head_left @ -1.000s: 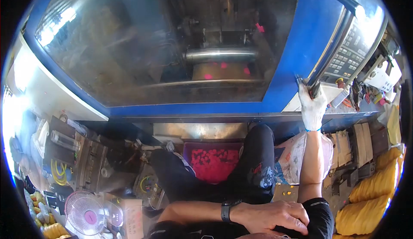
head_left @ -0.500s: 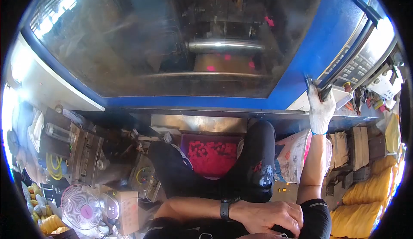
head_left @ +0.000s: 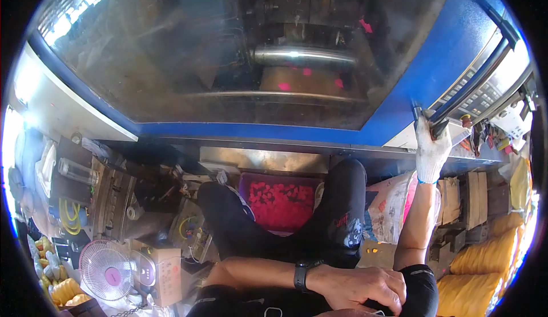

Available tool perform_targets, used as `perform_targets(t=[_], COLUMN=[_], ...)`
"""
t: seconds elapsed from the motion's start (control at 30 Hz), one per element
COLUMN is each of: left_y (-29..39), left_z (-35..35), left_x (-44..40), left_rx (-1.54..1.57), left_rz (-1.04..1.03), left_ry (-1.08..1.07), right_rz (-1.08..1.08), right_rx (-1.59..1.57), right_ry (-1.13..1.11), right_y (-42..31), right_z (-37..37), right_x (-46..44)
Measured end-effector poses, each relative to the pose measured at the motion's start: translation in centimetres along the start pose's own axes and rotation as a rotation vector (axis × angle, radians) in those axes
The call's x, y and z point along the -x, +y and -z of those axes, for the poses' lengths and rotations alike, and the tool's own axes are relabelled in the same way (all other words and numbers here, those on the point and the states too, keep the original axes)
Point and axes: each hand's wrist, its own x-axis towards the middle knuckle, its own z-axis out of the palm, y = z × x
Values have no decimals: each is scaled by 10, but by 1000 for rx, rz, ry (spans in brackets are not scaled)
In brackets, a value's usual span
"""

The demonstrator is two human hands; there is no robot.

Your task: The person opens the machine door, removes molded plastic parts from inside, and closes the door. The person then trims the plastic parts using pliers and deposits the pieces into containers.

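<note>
My right hand (head_left: 432, 150), in a white glove, grips the dark handle (head_left: 439, 124) at the lower right corner of the blue machine door (head_left: 394, 111). Bare and with a watch on its wrist, my left hand (head_left: 362, 288) rests across my body by the right upper arm, its fingers bent; whether anything is under them is hidden. Behind the door's cloudy window (head_left: 188, 49) are a shiny metal bar (head_left: 302, 55) and a few small pink pieces (head_left: 283, 86). A purple bin (head_left: 245, 187) of pink pieces sits between my legs.
The control panel (head_left: 471, 91) is at the upper right. A white sack (head_left: 388, 208) stands right of my legs, with yellow bundles (head_left: 476, 265) farther right. On the left are a fan (head_left: 107, 271), a cardboard box (head_left: 167, 277) and metal blocks (head_left: 114, 200).
The door's right edge and handle, with my gloved right hand on them, have shifted right in view. The view itself has moved slightly. My left hand stays at my body.
</note>
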Motion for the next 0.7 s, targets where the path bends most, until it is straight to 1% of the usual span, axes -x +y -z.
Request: perform_targets(t=[0.07,0.1,0.2,0.3,0.4,0.5,0.6,0.7], left_y=[-1,2,15,7,5,14,10,16], left_z=[17,25,21,5,8,18,25,26], left_x=[-2,-4,-5,-5,-8,-11,-7,-13], left_rx=[91,135,103,128,76,170,150,137], left_rz=[34,53,126,10,-31,57,127,79], left_ry=[-158,-238,-141,49,20,-78,-184,-117], right_rz=[14,-12,-66,1,-4,-17,-15,-40], right_rx=[9,10,24,-9,7,27,16,10], right_ry=[-1,-19,-57,7,9,6,8,11], right_y=[4,5,6,10,7,1,7,6], right_z=[1,2,5,1,0,0,0,0], right_x=[-1,-1,0,-1,0,1,0,0])
